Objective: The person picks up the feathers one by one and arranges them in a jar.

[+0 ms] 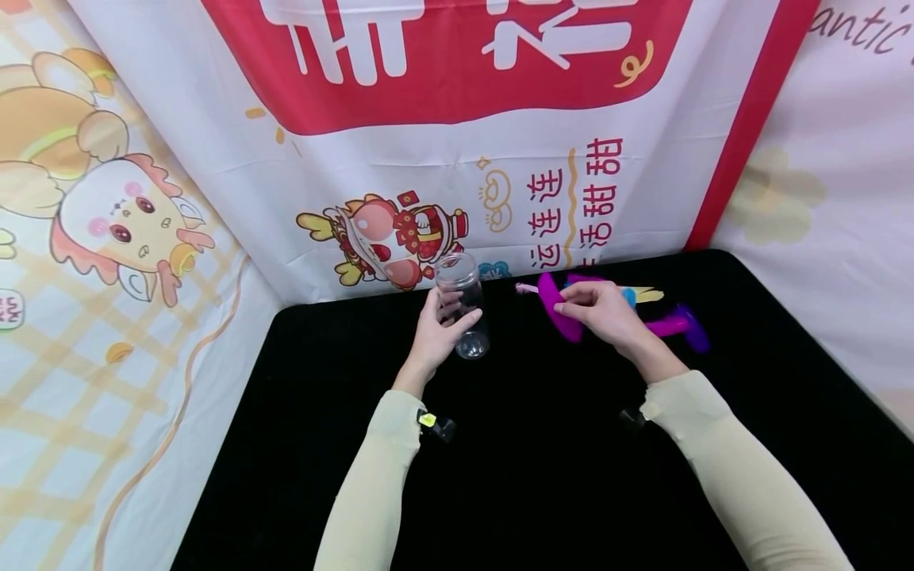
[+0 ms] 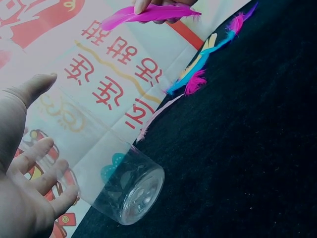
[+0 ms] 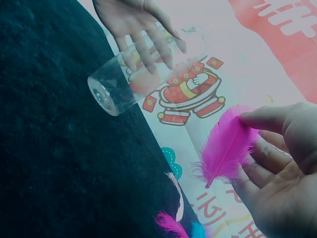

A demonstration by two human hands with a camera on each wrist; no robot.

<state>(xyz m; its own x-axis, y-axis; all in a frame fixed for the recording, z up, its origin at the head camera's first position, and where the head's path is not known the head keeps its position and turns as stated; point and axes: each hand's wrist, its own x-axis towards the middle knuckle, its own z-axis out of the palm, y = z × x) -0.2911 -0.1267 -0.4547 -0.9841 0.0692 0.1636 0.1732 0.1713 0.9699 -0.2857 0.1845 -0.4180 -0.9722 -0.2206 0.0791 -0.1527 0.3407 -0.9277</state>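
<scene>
My left hand point(image 1: 432, 335) grips a clear, empty jar point(image 1: 471, 342), with the thumb on the near side and the fingers round the far side. In the left wrist view the jar's round base point(image 2: 144, 196) shows, and the fingers are visible through its wall. To the right of the jar, my right hand point(image 1: 605, 314) pinches a magenta feather point(image 1: 559, 311) between thumb and fingers. The right wrist view shows the feather point(image 3: 229, 143) with its fluffy quill end pointing down and away from the palm. It is held up, apart from the jar.
On the black table point(image 1: 500, 460), behind and beside my right hand, lie several loose feathers: a pale pink one point(image 2: 157, 115), a blue one point(image 2: 194, 72), a yellow one point(image 1: 648, 294) and a purple one point(image 1: 696, 331). A printed cloth point(image 1: 400, 159) hangs along the table's back edge.
</scene>
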